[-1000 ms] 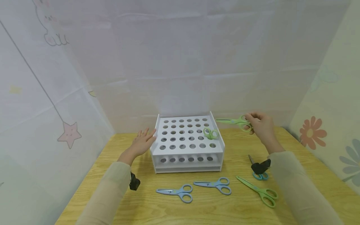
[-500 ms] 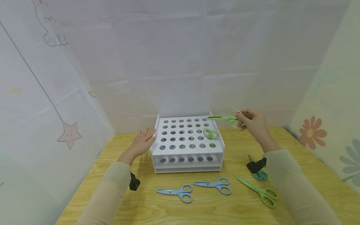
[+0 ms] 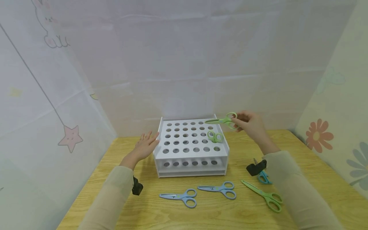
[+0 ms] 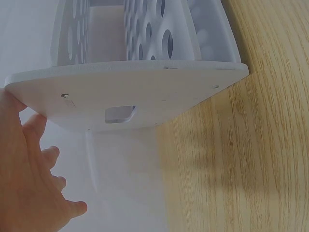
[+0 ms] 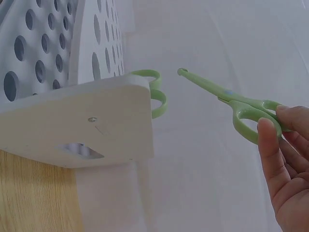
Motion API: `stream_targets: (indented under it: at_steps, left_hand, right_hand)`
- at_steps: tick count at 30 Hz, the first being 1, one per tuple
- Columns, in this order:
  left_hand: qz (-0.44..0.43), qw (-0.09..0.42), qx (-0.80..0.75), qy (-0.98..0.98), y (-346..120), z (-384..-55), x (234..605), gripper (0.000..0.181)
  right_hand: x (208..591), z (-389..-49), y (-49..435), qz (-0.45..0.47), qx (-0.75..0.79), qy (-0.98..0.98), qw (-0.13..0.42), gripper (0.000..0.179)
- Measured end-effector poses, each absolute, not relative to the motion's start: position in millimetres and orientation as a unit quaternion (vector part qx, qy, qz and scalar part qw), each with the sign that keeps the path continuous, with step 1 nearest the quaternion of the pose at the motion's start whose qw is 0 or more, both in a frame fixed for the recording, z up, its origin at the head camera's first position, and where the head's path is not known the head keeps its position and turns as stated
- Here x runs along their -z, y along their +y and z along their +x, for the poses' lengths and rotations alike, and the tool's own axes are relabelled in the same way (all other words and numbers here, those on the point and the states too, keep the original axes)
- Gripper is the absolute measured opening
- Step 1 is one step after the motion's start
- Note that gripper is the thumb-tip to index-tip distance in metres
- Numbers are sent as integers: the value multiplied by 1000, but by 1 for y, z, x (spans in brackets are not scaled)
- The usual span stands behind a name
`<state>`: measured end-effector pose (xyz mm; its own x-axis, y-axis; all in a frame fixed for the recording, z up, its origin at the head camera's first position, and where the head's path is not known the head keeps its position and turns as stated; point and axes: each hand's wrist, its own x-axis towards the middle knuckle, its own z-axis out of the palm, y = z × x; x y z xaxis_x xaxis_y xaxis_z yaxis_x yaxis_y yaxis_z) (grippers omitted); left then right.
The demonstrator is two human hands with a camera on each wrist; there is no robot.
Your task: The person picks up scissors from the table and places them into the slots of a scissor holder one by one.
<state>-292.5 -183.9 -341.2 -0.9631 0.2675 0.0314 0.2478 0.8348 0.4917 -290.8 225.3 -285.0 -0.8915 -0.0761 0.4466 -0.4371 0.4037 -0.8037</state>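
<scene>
My right hand (image 3: 250, 126) pinches a pair of green scissors (image 5: 227, 94) by the handle loops. In the head view the blades point left over the back right corner of a white rack (image 3: 184, 153) with rows of round holes. Another green pair of scissors (image 3: 215, 137) stands in a hole on the rack's right side, only its loops showing above the top. My left hand (image 3: 145, 146) rests against the rack's left side panel, fingers spread. In the left wrist view the thumb and a fingertip touch that panel (image 4: 140, 92).
On the wooden table (image 3: 129, 214) in front lie two blue scissors (image 3: 179, 196), (image 3: 218, 189). Farther right are green scissors (image 3: 265, 196) and teal-handled scissors (image 3: 263, 177), the latter partly hidden by the right wrist camera (image 3: 256, 167). Patterned cloth (image 3: 178, 64) hangs behind.
My right hand has moved left with the green scissors, from beside the rack to over its back right corner. My left hand has stayed at the rack's side.
</scene>
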Motion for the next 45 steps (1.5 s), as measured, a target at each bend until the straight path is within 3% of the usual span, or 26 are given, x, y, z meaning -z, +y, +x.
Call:
stream_targets:
  at_steps: [15,45]
  left_hand:
    - [136,19,-255,957,-184,-292,341,53]
    - [139,21,-256,956,-186,-293,343,54]
  right_hand:
    - [278,-292,206,158,-502,-832,175,30]
    - [280,-304,179,162,-463,-867,89,27]
